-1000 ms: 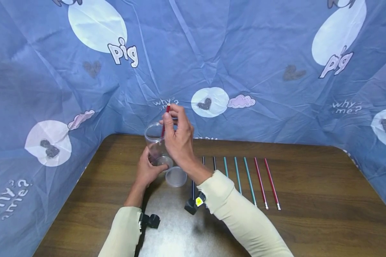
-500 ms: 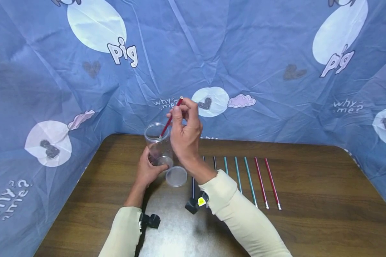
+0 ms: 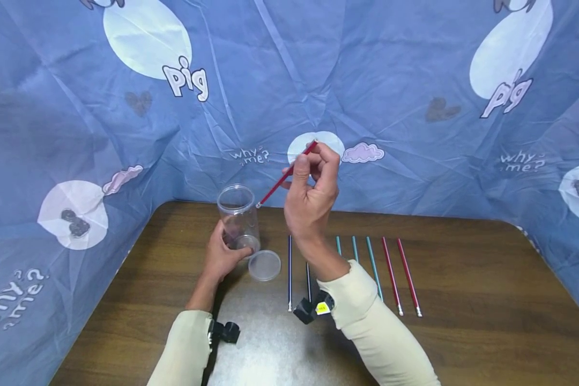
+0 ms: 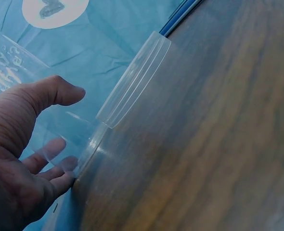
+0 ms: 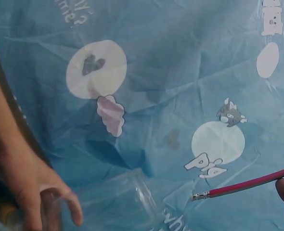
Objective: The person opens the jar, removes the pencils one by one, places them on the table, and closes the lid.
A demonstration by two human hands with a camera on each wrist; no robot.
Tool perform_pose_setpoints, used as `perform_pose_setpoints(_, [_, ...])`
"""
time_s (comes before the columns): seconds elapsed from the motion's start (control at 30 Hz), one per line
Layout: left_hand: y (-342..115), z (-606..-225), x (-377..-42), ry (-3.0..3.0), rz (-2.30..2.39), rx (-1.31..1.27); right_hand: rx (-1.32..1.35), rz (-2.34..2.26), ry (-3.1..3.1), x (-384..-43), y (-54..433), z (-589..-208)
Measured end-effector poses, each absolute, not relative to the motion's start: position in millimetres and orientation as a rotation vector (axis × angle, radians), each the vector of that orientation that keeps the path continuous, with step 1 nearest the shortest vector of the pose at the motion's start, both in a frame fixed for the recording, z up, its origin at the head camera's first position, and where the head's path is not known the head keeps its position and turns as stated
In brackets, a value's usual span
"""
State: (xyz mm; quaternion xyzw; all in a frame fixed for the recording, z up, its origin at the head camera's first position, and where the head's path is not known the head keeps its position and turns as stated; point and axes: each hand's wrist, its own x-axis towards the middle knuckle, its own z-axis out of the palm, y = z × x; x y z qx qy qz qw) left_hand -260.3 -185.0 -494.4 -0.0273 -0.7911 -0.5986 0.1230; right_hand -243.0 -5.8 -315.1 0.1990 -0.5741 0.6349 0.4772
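My left hand [image 3: 222, 254] grips the lower part of a clear plastic jar [image 3: 241, 225], which stands upright without its lid. In the left wrist view, thumb and fingers [image 4: 60, 183] curl round the jar's clear wall. Up in the air to the right of the jar, my right hand [image 3: 313, 198] pinches a red pencil [image 3: 282, 182] between thumb and fingers. The pencil slants, its eraser end low and close to the jar's rim. The right wrist view shows the pencil's metal ferrule and eraser [image 5: 200, 196] pointing toward the jar [image 5: 118, 202]. Inside the jar no pencil shows.
A round clear lid [image 3: 264, 266] lies beside the jar's base. Right of it, several pencils lie in a row on the wooden table [image 3: 487, 284]: dark ones [image 3: 290, 273], teal ones [image 3: 373, 262] and two red ones [image 3: 407, 276]. A blue printed cloth [image 3: 391, 69] hangs behind.
My right hand has moved right, drawing the red pencil up out of the jar's mouth and tilting it further. The left hand and jar have stayed in place.
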Motion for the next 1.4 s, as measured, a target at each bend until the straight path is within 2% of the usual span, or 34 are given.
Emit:
perform_pose_setpoints(0.3, [-186.3, -500.1, -263.2, -2.306, -1.771, -0.063, 0.370, 1.566, -1.504, -235.1, 21.5, -347.2])
perform_pose_setpoints(0.57, [-179.7, -472.3, -247.6, -2.313, -1.762, -0.081, 0.297, 1.635, -1.602, -232.1, 33.7, -372.0])
perform_pose_setpoints(0.87, [-189.0, -499.3, -265.5, -2.340, -1.737, -0.094, 0.246, 1.594, -1.672, -231.9, 47.7, -395.2])
perform_pose_setpoints(1.4, [-189.0, -498.1, -265.9, -2.061, -1.874, -0.205, 0.182, 1.645, -1.734, -227.5, 59.0, -415.2])
